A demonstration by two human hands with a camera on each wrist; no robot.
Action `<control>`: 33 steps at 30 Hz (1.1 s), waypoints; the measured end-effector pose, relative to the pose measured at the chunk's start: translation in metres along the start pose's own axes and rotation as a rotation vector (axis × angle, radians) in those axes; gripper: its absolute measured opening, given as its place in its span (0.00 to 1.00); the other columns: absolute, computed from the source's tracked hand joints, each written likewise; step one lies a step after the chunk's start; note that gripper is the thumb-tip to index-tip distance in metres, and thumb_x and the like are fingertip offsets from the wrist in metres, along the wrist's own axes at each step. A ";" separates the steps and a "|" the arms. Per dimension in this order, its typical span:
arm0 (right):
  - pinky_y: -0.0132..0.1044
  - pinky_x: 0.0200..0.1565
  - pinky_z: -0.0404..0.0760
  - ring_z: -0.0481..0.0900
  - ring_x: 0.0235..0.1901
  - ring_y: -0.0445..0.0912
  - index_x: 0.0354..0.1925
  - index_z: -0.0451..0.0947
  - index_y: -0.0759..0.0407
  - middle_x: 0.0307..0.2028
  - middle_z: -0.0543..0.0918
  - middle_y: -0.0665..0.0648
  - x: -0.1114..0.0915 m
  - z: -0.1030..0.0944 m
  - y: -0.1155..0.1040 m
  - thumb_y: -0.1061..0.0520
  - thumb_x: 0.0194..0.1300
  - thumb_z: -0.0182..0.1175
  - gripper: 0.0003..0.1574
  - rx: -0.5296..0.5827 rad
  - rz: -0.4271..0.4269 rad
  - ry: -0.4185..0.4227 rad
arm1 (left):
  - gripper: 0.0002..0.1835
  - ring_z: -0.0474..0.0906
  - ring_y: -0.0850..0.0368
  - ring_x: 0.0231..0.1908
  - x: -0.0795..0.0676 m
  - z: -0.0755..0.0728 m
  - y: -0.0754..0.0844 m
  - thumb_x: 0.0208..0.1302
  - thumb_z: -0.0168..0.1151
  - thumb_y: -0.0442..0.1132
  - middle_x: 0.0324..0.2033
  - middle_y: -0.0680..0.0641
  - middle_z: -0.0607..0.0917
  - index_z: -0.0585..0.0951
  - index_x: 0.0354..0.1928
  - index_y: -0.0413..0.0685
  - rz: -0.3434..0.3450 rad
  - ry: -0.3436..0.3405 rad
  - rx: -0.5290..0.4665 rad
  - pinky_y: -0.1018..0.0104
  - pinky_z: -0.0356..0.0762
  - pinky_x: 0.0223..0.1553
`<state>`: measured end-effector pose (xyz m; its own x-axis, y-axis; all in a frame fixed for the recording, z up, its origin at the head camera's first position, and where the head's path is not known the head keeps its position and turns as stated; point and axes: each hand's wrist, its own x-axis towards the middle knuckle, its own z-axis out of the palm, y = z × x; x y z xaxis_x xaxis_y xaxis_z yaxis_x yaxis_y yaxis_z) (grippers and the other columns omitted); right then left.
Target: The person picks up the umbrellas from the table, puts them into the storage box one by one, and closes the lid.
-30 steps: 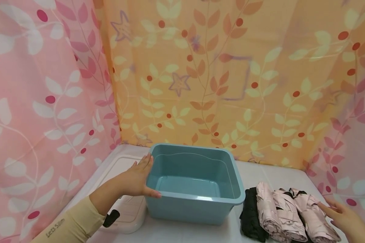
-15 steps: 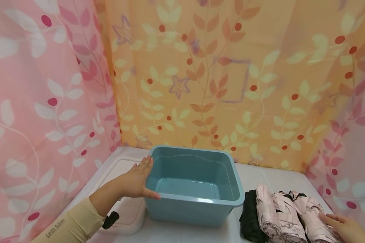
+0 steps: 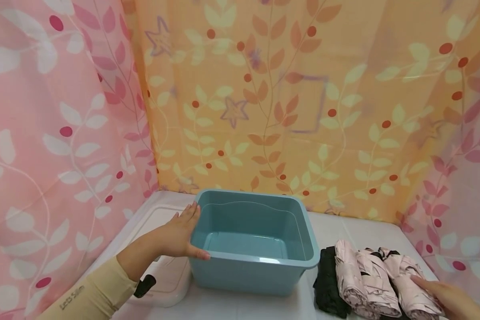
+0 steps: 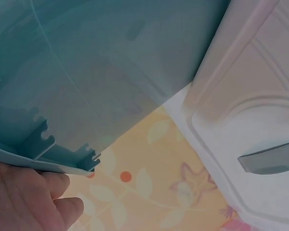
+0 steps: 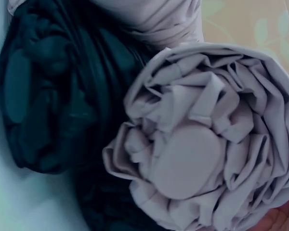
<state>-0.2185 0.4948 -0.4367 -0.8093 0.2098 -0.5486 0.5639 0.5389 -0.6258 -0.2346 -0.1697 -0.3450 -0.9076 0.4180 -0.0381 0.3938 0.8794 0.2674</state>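
Note:
My left hand [image 3: 172,238] rests with spread, straight fingers on the left rim of a blue-green plastic tub [image 3: 252,276], its thumb over the front left corner. In the left wrist view the fingertips lie by the underside of the rim. At the lower right my right hand [image 3: 452,297] grips the rightmost pale pink folded umbrella [image 3: 410,284], thumb on top and the other fingers mostly hidden. Its ruffled end, with a round knob [image 5: 188,161] in the middle, fills the right wrist view. Pale pink umbrellas [image 3: 348,275] and a black one [image 3: 329,284] lie beside it.
A white lid [image 3: 170,280] with a grey clip [image 4: 269,158] lies left of the tub, partly behind my left arm. The table [image 3: 356,224] has a white cover. Patterned curtains [image 3: 232,89] enclose its back and sides.
My right hand has moved left and down onto the rightmost umbrella, from beside it to gripping it. My left hand stays on the tub's rim.

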 end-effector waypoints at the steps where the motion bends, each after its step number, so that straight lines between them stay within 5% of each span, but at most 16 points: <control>1: 0.64 0.53 0.62 0.52 0.51 0.72 0.58 0.24 0.87 0.53 0.43 0.82 0.001 0.000 0.000 0.21 0.53 0.46 0.78 0.017 -0.015 -0.019 | 0.72 0.32 0.42 0.69 0.000 0.000 0.000 0.33 0.57 0.79 0.70 0.37 0.39 0.41 0.69 0.34 0.000 0.001 0.001 0.41 0.39 0.64; 4: 0.63 0.55 0.59 0.50 0.52 0.72 0.58 0.25 0.89 0.54 0.42 0.83 0.003 0.001 -0.002 0.25 0.56 0.47 0.75 0.042 -0.049 -0.053 | 0.72 0.32 0.43 0.69 0.000 0.001 -0.001 0.33 0.57 0.78 0.70 0.37 0.39 0.41 0.69 0.34 -0.001 0.003 -0.008 0.42 0.39 0.64; 11: 0.48 0.45 0.75 0.71 0.40 0.55 0.58 0.28 0.90 0.51 0.55 0.79 0.004 0.006 -0.001 0.28 0.61 0.45 0.70 0.120 -0.085 -0.122 | 0.72 0.32 0.43 0.69 0.000 0.002 0.000 0.34 0.58 0.77 0.70 0.37 0.38 0.40 0.69 0.35 0.000 -0.015 -0.021 0.42 0.40 0.64; 15: 0.48 0.45 0.76 0.75 0.39 0.52 0.59 0.24 0.86 0.45 0.69 0.66 0.006 0.008 -0.002 0.32 0.66 0.40 0.63 0.257 -0.158 -0.270 | 0.72 0.32 0.43 0.69 0.002 0.001 -0.001 0.34 0.58 0.78 0.70 0.37 0.38 0.41 0.70 0.35 -0.003 -0.008 -0.008 0.42 0.40 0.64; 21: 0.51 0.50 0.73 0.77 0.42 0.54 0.58 0.37 0.88 0.40 0.78 0.54 0.006 0.002 -0.002 0.35 0.69 0.37 0.56 0.366 -0.200 -0.471 | 0.72 0.32 0.43 0.69 0.002 0.001 -0.001 0.33 0.57 0.78 0.70 0.37 0.38 0.41 0.69 0.35 0.002 -0.010 -0.005 0.43 0.40 0.64; 27: 0.50 0.49 0.74 0.75 0.44 0.50 0.55 0.61 0.84 0.46 0.76 0.63 0.006 -0.005 -0.005 0.40 0.70 0.42 0.44 0.255 -0.241 -0.399 | 0.72 0.32 0.43 0.69 0.003 0.002 0.000 0.34 0.57 0.78 0.70 0.37 0.38 0.41 0.70 0.35 0.001 -0.012 -0.005 0.43 0.40 0.64; 32: 0.33 0.45 0.77 0.72 0.45 0.29 0.58 0.61 0.80 0.52 0.76 0.58 0.009 -0.012 -0.006 0.55 0.71 0.46 0.30 -0.064 -0.578 -0.372 | 0.72 0.31 0.43 0.69 0.002 0.002 -0.001 0.33 0.58 0.78 0.70 0.37 0.38 0.40 0.70 0.35 0.001 -0.018 -0.025 0.43 0.41 0.64; 33: 0.33 0.44 0.78 0.73 0.45 0.29 0.58 0.61 0.79 0.53 0.76 0.60 0.009 -0.011 -0.008 0.54 0.70 0.47 0.30 -0.101 -0.579 -0.327 | 0.72 0.31 0.43 0.69 0.001 0.001 -0.002 0.33 0.59 0.77 0.70 0.37 0.37 0.41 0.69 0.34 0.004 -0.014 -0.028 0.43 0.41 0.64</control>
<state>-0.2320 0.5017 -0.4306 -0.8759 -0.3856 -0.2899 0.0228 0.5671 -0.8233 -0.2363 -0.1703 -0.3467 -0.9038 0.4250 -0.0504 0.3932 0.8710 0.2946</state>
